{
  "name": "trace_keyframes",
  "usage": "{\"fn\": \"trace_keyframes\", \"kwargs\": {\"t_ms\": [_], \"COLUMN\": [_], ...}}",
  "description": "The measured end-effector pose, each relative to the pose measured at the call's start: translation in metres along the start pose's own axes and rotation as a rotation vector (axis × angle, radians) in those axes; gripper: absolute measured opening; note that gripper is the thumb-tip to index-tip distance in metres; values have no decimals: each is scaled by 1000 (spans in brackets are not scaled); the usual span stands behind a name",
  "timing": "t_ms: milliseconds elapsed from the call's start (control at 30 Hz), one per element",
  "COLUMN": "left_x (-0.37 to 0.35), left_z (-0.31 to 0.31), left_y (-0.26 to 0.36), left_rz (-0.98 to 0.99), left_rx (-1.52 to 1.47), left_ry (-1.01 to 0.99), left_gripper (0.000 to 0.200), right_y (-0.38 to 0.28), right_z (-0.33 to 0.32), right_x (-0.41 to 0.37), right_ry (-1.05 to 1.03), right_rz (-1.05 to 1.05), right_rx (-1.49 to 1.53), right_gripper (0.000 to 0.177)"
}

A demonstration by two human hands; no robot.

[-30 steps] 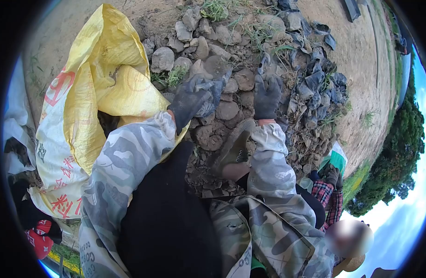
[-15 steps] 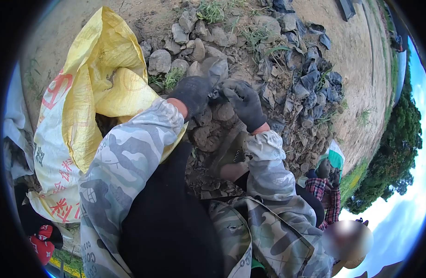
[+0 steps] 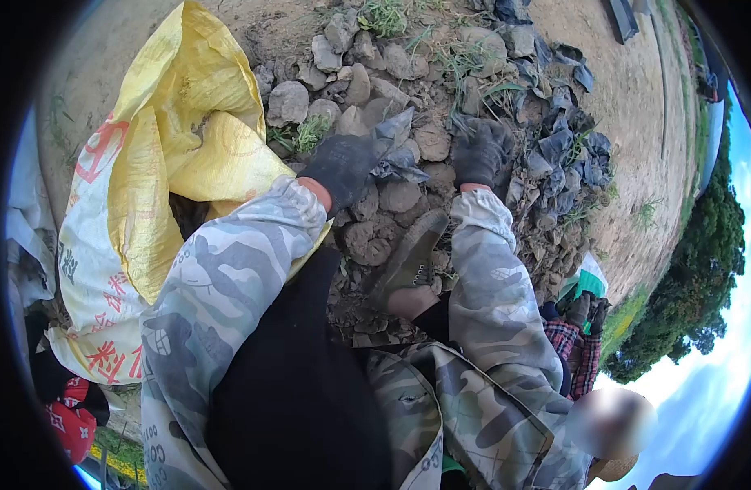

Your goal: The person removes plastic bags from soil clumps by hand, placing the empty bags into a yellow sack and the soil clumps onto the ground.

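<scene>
My left hand (image 3: 341, 169), in a dark grey glove, is closed on a torn piece of black plastic film (image 3: 397, 149) that sticks out past the fingers. It hangs over lumpy clods (image 3: 400, 196), just right of the mouth of a yellow-lined woven sack (image 3: 220, 155). Further right, my gloved right hand (image 3: 482, 153) reaches down onto the pile, at the edge of more black plastic pots and film (image 3: 555, 151). Its fingertips are hidden against the dark pile, so I cannot tell what they hold.
Stones (image 3: 288, 104) and grass tufts (image 3: 382, 16) lie beyond my hands. My shoe (image 3: 410, 257) rests among the clods. At the right, another person in a plaid sleeve (image 3: 588, 363) has gloved hands at a green and white sack (image 3: 589, 278). Red patterned cloth (image 3: 69, 420) shows at lower left.
My hands were together at the black plastic. Now the right has moved away to the right onto the pile, while the left keeps the film, which shows more spread out.
</scene>
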State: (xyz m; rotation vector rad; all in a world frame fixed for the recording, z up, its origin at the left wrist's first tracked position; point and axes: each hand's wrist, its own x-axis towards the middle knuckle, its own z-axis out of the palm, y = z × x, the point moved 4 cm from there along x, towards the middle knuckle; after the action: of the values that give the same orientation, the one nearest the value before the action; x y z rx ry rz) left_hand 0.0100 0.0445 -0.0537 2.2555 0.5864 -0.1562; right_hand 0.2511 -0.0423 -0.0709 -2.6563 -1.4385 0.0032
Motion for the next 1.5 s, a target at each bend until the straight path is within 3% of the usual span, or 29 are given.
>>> {"fn": "trace_keyframes", "kwargs": {"t_ms": [33,133,300,367,400,433,500,533,633,733,800,900,1000,1100,1200,1333,1433,1500], "left_x": [0,-3,-3,-5,-6,-6,-7,-7,-6,-5,-6,-8,-11,-15,-7,-4,-3,-1], "left_z": [2,2,6,6,4,4,2,0,2,9,12,7,1,-3,5,3,7,7], "left_y": [-1,-1,-2,-2,-2,-2,-1,-1,0,-3,-6,-1,2,8,2,6,6,9], "left_rz": [-3,21,2,34,59,61,73,70,46,72,-1,58,11,125,21,41,67,106], "left_rx": [-1,20,55,25,-6,-6,-15,-16,16,59,94,165,88,215,49,123,169,242], "left_ry": [-2,30,-6,30,66,66,75,77,8,63,59,80,136,256,209,224,338,320], "left_gripper": [62,63,63,63,62,62,60,60,59,56,51,47,45,43,40,36,36,38], "right_y": [-1,-26,-23,-9,-10,-8,6,4,10,1,-7,-6,-24,-29,-33,-35,-35,-51], "right_z": [3,0,-3,-6,-9,-11,7,4,9,-4,-12,-11,-17,-18,-19,-14,-5,1], "right_x": [-6,-31,-24,-10,-2,5,16,22,24,18,20,19,21,15,5,-2,-10,-22], "right_ry": [-3,191,177,221,185,187,-285,-254,-147,4,74,166,241,228,276,243,88,9], "right_rz": [0,-268,-142,5,-58,-57,273,139,48,-39,-45,-8,-179,-211,-193,-204,-118,-309], "right_rx": [2,223,336,371,140,139,321,281,196,278,309,376,302,323,335,388,372,197], "right_gripper": [36,32,33,35,33,33,25,20,21,18,17,13,12,12,10,9,17,19]}}
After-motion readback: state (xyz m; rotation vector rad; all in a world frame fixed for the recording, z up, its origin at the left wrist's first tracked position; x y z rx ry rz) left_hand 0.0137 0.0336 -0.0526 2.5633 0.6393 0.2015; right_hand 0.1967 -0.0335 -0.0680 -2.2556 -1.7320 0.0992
